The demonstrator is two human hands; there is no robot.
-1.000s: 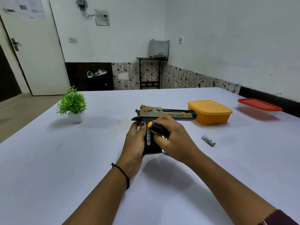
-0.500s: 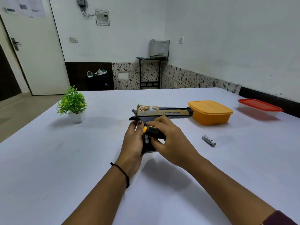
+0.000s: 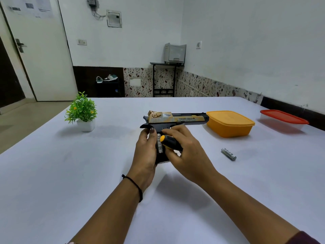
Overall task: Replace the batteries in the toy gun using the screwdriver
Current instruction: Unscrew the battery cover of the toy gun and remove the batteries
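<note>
A black and gold toy gun [image 3: 175, 119] lies on its side on the white table [image 3: 70, 173], barrel pointing right. My left hand [image 3: 146, 150] grips the gun's handle from the left, thumb near the top. A silver battery [image 3: 159, 143] shows in the open handle compartment. My right hand [image 3: 182, 152] holds a screwdriver with a black and orange handle [image 3: 169, 142] across the palm, its fingers touching the gun's handle. The screwdriver's tip is hidden. A second silver battery [image 3: 228, 154] lies loose on the table to the right.
An orange lidded box [image 3: 230, 123] stands just past the gun's muzzle. A clear box with a red lid [image 3: 284, 119] sits at the far right. A small green potted plant [image 3: 82, 111] stands at the back left.
The gun and both hands shifted slightly left and away, then settled back. The battery in the handle, covered half a second ago, shows again.
</note>
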